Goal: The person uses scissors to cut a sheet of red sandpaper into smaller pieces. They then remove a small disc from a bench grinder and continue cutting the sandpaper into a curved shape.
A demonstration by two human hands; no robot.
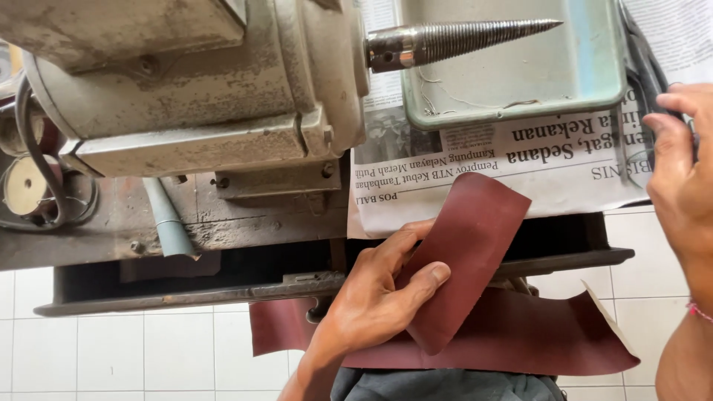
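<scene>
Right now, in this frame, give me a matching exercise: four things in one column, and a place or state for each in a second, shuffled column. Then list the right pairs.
Things:
1. sandpaper strip
2. threaded spindle
3. green tray
4. right hand

Places or states:
A. sits on the newspaper
B. held in the left hand
C. sticks out sideways from the motor
D. at the frame's right edge, on a dark object

Pairs: 1-B, 2-C, 3-A, 4-D
</scene>
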